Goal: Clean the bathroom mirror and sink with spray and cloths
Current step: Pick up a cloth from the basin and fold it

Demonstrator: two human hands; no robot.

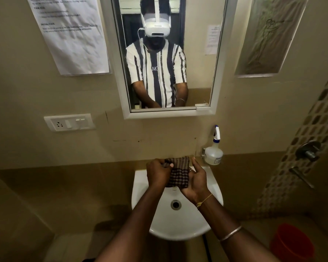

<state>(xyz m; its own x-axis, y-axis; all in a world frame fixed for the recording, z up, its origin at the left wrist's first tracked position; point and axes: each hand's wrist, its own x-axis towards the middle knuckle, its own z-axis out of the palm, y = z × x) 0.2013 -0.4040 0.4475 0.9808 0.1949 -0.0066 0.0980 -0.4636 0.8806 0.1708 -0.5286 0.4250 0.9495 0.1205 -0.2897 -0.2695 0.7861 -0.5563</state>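
A dark checked cloth (pixel 179 173) is held over the back of the white sink (pixel 180 224). My left hand (pixel 157 173) pinches its upper left corner. My right hand (pixel 196 181) lies under its right side, palm up, fingers spread along the edge. A clear spray bottle (pixel 214 151) with a white and blue trigger stands on the sink's right back corner, just right of my right hand. The white-framed mirror (pixel 200 53) hangs on the wall above and reflects a person in a striped shirt.
A switch and socket plate (pixel 69 122) sits on the wall at left. Paper sheets (pixel 70 35) hang beside the mirror. A wall tap valve (pixel 308 150) juts out at right. A red bucket (pixel 292 242) stands on the floor at lower right.
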